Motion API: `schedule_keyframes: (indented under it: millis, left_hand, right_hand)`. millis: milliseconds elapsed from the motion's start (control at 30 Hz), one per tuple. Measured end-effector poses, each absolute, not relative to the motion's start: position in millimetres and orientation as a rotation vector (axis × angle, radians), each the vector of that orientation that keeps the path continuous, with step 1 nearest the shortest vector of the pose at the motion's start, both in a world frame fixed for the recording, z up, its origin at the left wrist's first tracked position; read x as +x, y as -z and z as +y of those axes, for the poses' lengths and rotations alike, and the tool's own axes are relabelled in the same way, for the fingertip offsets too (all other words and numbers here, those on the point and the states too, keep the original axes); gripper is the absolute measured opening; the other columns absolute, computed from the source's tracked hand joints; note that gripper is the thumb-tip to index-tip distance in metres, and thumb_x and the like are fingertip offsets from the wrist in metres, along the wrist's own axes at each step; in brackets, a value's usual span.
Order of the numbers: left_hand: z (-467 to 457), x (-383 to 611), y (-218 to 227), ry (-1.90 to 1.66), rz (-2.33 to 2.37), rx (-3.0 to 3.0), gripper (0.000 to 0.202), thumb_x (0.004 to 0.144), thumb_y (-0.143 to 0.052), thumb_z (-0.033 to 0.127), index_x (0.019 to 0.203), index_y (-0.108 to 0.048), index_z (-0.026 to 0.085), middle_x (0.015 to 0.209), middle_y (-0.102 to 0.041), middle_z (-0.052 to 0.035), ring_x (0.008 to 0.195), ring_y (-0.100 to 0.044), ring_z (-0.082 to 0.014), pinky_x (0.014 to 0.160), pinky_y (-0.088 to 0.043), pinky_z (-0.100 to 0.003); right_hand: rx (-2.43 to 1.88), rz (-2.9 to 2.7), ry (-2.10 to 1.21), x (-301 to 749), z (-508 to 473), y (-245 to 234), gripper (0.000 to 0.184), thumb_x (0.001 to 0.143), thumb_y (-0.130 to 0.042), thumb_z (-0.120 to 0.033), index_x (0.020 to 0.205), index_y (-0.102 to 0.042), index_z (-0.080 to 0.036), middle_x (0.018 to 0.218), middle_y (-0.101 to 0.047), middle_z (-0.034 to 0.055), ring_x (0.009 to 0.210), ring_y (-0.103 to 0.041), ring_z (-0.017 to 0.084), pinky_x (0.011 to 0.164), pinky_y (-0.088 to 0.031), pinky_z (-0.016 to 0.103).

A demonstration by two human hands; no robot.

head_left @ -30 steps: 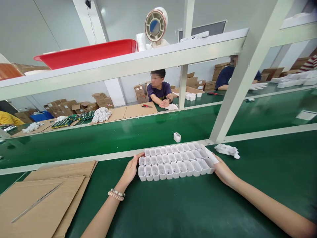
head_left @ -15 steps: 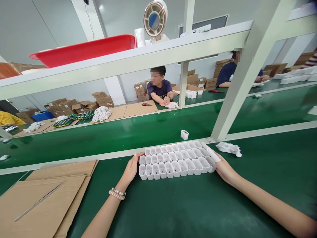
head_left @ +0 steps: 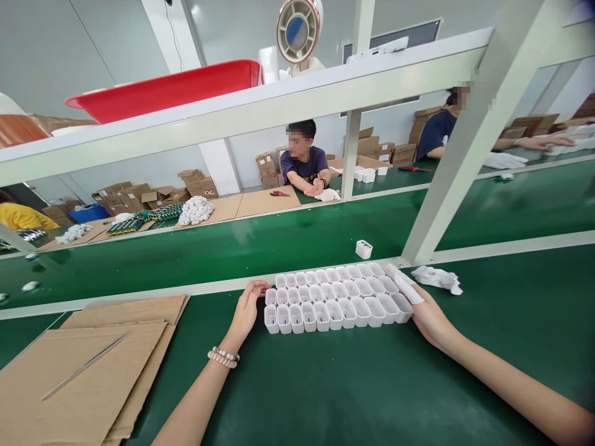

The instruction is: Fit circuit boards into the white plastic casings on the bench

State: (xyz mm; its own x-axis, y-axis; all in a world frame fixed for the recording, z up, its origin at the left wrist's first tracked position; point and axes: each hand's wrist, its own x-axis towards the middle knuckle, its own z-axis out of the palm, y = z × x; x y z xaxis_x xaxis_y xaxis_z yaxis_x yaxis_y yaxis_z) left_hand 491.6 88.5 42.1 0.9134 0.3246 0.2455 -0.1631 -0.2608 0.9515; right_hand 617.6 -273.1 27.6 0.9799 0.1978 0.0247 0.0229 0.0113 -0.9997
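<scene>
Three rows of white open-topped plastic cups (head_left: 335, 317) stand packed together on the green work surface (head_left: 325, 390). Small dark marks show inside several of them. At the left end of the block is my left hand (head_left: 246, 306), its fingers stretched toward the back rows and touching or nearly touching the outer cups. My right hand (head_left: 425, 313) lies along the right end, its extended fingers wrapped in white covering and resting against the end cups. Neither hand encloses a single cup.
A lone white cup (head_left: 364, 249) sits on the green belt (head_left: 223, 248) beyond the rail. Crumpled white cloth (head_left: 437, 280) lies right of my hand, by a slanted post (head_left: 458, 161). Flattened cardboard (head_left: 88, 371) carries a thin metal strip (head_left: 86, 365). Two co-workers sit across.
The view has shifted slightly. Both hands stay at the block's ends, while the lone cup has moved right along the belt. A co-worker at far right has reached toward white pieces.
</scene>
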Motion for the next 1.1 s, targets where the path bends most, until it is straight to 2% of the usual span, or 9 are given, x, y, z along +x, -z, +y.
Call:
schedule_keyframes:
  millis: [100, 167, 233, 300, 400, 533, 633, 933, 1100]
  left_hand:
    - [98, 486, -47, -0.408, -0.06, 1.796, 0.031, 0.093, -0.042, 0.036, 0.114, -0.054, 0.017, 0.122, -0.061, -0.011, 0.116, -0.056, -0.0252, 0.103, -0.042, -0.042]
    - [108, 482, -49, -0.274, -0.191, 1.86, 0.048, 0.091, -0.051, 0.041, 0.133, -0.043, 0.02, 0.138, -0.049, -0.0128, 0.127, -0.047, -0.0266, 0.109, -0.036, -0.044]
    - [116, 479, -51, -0.118, -0.283, 1.935, 0.083, 0.082, -0.065, 0.046, 0.148, -0.021, 0.024, 0.15, -0.034, -0.0138, 0.136, -0.035, -0.0287, 0.113, -0.028, -0.047]
    - [120, 476, -53, -0.007, -0.321, 2.014, 0.111, 0.069, -0.077, 0.046, 0.151, -0.004, 0.028, 0.154, -0.024, -0.0134, 0.141, -0.025, -0.0306, 0.116, -0.021, -0.05]
    - [117, 473, -56, 0.063, -0.312, 2.12, 0.124, 0.061, -0.084, 0.042, 0.151, 0.001, 0.031, 0.157, -0.016, -0.0119, 0.144, -0.018, -0.0316, 0.116, -0.017, -0.052]
    - [108, 471, -57, 0.04, -0.289, 2.2, 0.124, 0.059, -0.085, 0.041, 0.151, -0.003, 0.03, 0.159, -0.008, -0.0114, 0.145, -0.013, -0.0317, 0.117, -0.016, -0.049]
    - [107, 471, -56, 0.032, -0.244, 2.204, 0.119, 0.062, -0.082, 0.04, 0.151, -0.003, 0.03, 0.159, -0.007, -0.0111, 0.146, -0.012, -0.0296, 0.118, -0.013, -0.05]
    - [105, 470, -56, -0.078, -0.193, 2.122, 0.107, 0.067, -0.08, 0.037, 0.15, -0.013, 0.03, 0.154, -0.024, -0.0106, 0.138, -0.032, -0.0286, 0.115, -0.025, -0.047]
    - [107, 472, -54, -0.236, -0.101, 2.164, 0.095, 0.071, -0.076, 0.038, 0.148, -0.021, 0.028, 0.151, -0.03, -0.0117, 0.136, -0.036, -0.0293, 0.113, -0.03, -0.048]
  right_hand:
    - [-1.575, -0.222, 0.113, 612, -275, -39, 0.037, 0.086, -0.058, -0.05, 0.118, -0.06, -0.032, 0.138, -0.052, -0.001, 0.132, -0.043, 0.029, 0.112, -0.035, 0.045]
    - [-1.602, -0.286, 0.274, 605, -279, -46, 0.032, 0.085, -0.06, -0.047, 0.112, -0.063, -0.029, 0.133, -0.056, 0.0015, 0.129, -0.045, 0.03, 0.113, -0.033, 0.047]
    - [-1.612, -0.379, 0.359, 595, -285, -51, 0.03, 0.085, -0.061, -0.047, 0.107, -0.065, -0.028, 0.127, -0.06, 0.0043, 0.124, -0.05, 0.032, 0.11, -0.036, 0.048]
    - [-1.604, -0.468, 0.346, 580, -288, -53, 0.029, 0.083, -0.064, -0.047, 0.105, -0.066, -0.029, 0.121, -0.063, 0.0059, 0.118, -0.054, 0.033, 0.104, -0.042, 0.047]
    - [-1.554, -0.65, 0.038, 553, -283, -56, 0.024, 0.086, -0.061, -0.045, 0.101, -0.068, -0.028, 0.109, -0.067, 0.0081, 0.105, -0.06, 0.032, 0.089, -0.05, 0.043]
    - [-1.388, -0.811, -0.669, 523, -262, -57, 0.029, 0.093, -0.052, -0.042, 0.092, -0.07, -0.019, 0.087, -0.069, 0.0091, 0.077, -0.064, 0.023, 0.073, -0.051, 0.037]
    - [-1.319, -0.755, -0.97, 518, -251, -56, 0.034, 0.091, -0.055, -0.045, 0.089, -0.07, -0.015, 0.079, -0.068, 0.0084, 0.071, -0.065, 0.02, 0.069, -0.05, 0.034]
    - [-1.302, -0.703, -1.021, 526, -253, -55, 0.035, 0.09, -0.057, -0.046, 0.09, -0.07, -0.013, 0.077, -0.069, 0.0089, 0.068, -0.064, 0.019, 0.068, -0.049, 0.032]
    - [-1.329, -0.689, -1.023, 525, -251, -58, 0.038, 0.088, -0.058, -0.05, 0.09, -0.069, -0.013, 0.077, -0.069, 0.0088, 0.069, -0.065, 0.019, 0.069, -0.05, 0.033]
